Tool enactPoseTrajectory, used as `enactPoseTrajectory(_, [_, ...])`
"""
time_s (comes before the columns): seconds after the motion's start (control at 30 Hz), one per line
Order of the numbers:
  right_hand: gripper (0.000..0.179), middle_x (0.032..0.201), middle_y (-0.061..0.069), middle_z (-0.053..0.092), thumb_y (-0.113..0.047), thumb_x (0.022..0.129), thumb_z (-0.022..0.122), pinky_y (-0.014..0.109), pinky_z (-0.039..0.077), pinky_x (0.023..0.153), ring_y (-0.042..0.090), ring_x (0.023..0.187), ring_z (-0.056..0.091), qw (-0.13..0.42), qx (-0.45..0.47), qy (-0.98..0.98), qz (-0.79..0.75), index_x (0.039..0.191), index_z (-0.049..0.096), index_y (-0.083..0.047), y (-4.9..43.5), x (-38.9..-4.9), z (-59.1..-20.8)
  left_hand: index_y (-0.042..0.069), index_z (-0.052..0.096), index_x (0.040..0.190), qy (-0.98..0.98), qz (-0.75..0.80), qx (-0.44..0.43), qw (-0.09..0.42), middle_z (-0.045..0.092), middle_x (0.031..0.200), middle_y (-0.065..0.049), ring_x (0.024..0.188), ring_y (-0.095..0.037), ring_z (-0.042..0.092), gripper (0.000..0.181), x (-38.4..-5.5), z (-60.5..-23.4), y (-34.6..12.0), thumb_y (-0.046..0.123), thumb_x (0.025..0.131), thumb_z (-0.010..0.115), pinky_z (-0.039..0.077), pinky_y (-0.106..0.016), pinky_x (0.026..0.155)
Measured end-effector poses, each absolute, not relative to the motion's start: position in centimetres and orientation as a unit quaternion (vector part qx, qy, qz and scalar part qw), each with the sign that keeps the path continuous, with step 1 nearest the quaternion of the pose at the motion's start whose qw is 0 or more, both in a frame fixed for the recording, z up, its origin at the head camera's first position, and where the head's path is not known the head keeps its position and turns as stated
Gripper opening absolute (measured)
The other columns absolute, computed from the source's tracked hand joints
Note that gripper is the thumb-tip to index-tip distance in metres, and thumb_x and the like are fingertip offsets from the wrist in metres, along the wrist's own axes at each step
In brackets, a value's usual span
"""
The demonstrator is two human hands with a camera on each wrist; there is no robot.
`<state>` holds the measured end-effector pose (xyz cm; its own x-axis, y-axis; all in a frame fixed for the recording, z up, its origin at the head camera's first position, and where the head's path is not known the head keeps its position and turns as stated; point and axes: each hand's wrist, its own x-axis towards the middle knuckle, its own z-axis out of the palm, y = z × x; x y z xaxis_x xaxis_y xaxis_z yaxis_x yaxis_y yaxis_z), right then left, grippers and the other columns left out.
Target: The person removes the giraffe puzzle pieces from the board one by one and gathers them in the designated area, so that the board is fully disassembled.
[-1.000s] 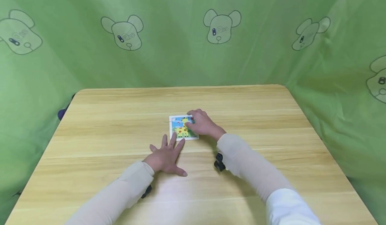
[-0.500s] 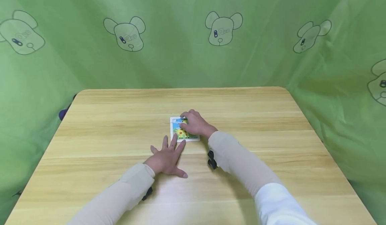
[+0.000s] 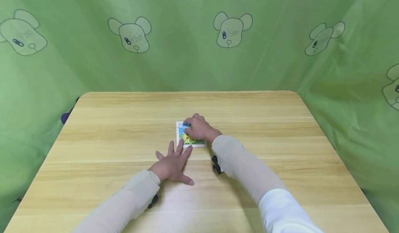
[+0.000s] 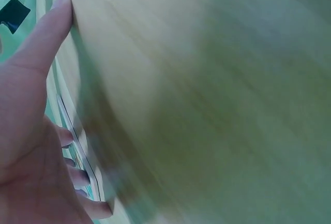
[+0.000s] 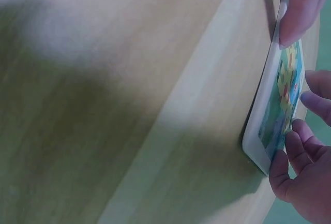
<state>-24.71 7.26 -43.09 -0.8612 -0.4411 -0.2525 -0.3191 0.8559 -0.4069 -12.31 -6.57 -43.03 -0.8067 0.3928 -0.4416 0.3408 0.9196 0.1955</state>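
A small giraffe picture board in a white frame lies flat on the table; it looks like a jigsaw puzzle. My left hand rests with fingers spread wide, its fingertips at the board's near edge. Over the board's upper right, my right hand reaches with bent fingers and covers part of the picture. A blue patch shows by its thumb and index finger; whether they pinch a loose piece is unclear. In the right wrist view, right fingers are bent around the corner of the board, and a left finger touches its edge.
The wooden table spreads out around the board. Green curtains printed with bear heads hang behind it and along both sides. A dark purple object shows beyond the table's left edge.
My right hand has shifted left across the picture and now hides more of the giraffe. The left hand has stayed in place, and the board looks unmoved.
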Motion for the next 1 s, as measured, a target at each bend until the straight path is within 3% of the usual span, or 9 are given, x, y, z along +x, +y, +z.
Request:
enactPoseTrajectory(0.7, [0.048, 0.112, 0.008, 0.045, -0.035, 0.088, 0.064, 0.033, 0.043, 0.085, 0.022, 0.099, 0.042, 0.157, -0.213, 0.945, -0.194, 0.128, 0.054, -0.011, 6.94, -25.26, -44.05, 0.025, 0.006, 0.153, 0.950, 0.047, 0.193, 0.241, -0.008, 0.158, -0.012, 0.141, -0.048, 0.000, 0.122, -12.29, -43.06, -6.55, 0.079, 0.061, 0.063, 0.021, -0.081, 0.089])
enactPoseTrajectory(0.9, [0.037, 0.116, 0.008, 0.045, -0.035, 0.089, 0.063, 0.036, 0.043, 0.090, 0.023, 0.103, 0.042, 0.167, -0.214, 0.943, -0.194, 0.117, 0.058, -0.012, 6.83, -25.36, -43.99, 0.024, 0.006, 0.153, 0.950, 0.049, 0.195, 0.240, -0.008, 0.158, -0.013, 0.141, -0.048, 0.001, 0.122, -12.43, -43.16, -6.61, 0.079, 0.061, 0.063, 0.021, -0.081, 0.088])
enactPoseTrajectory(1.0, [0.038, 0.118, 0.008, 0.044, -0.035, 0.089, 0.063, 0.036, 0.044, 0.089, 0.023, 0.104, 0.041, 0.168, -0.219, 0.942, -0.191, 0.119, 0.057, -0.013, 6.77, -25.34, -44.03, 0.024, 0.006, 0.153, 0.950, 0.050, 0.195, 0.240, -0.008, 0.158, -0.012, 0.141, -0.048, 0.001, 0.122, -12.45, -43.20, -6.61, 0.079, 0.061, 0.063, 0.021, -0.081, 0.088])
